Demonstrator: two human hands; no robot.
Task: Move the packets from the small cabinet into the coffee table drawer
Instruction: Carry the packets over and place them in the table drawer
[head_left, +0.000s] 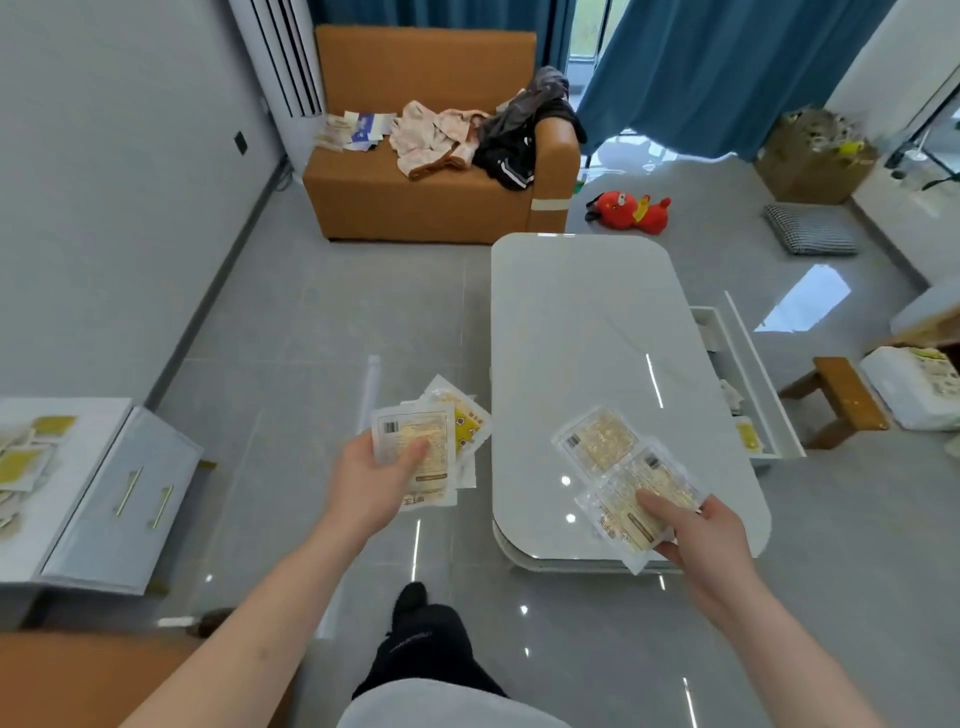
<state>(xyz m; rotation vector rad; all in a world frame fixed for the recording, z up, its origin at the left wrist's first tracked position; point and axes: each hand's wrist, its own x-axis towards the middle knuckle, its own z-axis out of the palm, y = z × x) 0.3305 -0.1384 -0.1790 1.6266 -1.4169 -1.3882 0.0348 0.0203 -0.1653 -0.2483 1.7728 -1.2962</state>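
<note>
My left hand (374, 475) grips a fanned stack of clear packets with yellow contents (434, 441) over the floor, left of the white coffee table (587, 332). My right hand (698, 535) holds two more such packets (618, 467) above the table's near end. The table's drawer (748, 374) stands pulled out on the right side, with a yellow packet (749, 435) lying at its near end. The small white cabinet (104, 483) stands at the far left, and several more packets (26, 457) lie on its top.
An orange sofa (431, 202) with clothes stands beyond the table. A red plush toy (631, 210), a checked cushion (810, 228) and a cardboard box (815, 161) lie at the back right. A wooden stool (836, 395) and a white bag (914, 387) sit right of the drawer.
</note>
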